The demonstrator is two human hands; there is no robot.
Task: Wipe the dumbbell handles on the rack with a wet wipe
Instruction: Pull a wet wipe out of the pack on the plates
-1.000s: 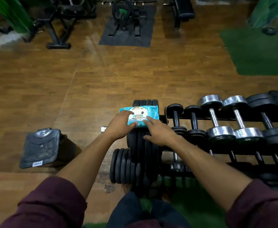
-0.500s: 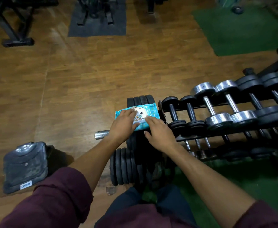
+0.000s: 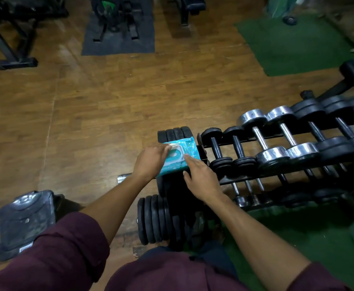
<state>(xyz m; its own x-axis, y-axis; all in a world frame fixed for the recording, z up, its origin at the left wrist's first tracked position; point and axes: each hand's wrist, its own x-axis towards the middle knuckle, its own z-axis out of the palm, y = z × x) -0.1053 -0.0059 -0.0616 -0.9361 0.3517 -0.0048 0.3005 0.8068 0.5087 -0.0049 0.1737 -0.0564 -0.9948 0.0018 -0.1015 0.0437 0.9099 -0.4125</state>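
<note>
Standing over the wooden floor (image 3: 113, 106), I look down on the dumbbell rack (image 3: 243, 140) running off to the right, a black frame with a top row and a dimmer lower row. On the top row I count two small black dumbbells (image 3: 216, 147) nearest me, then two chrome-headed dumbbells (image 3: 260, 139), then larger black ones whose number I cannot tell at the frame edge; their handles are thin bare steel. Left of the rack stand black weight plates (image 3: 155, 219) on edge, four in the far stack and about four in the near one. The wet wipe pack (image 3: 180, 158) lies on top of the far stack, turquoise with a white flap. My left hand (image 3: 151, 160) pinches that flap at the pack's left end. My right hand (image 3: 201, 179) rests on the pack's right edge, fingers straight. A steel bar end (image 3: 123, 178) pokes out under my left wrist. Near left lies a grey weighing scale (image 3: 25, 221); far off are a grey mat (image 3: 119, 38) and green turf (image 3: 293, 43).
</note>
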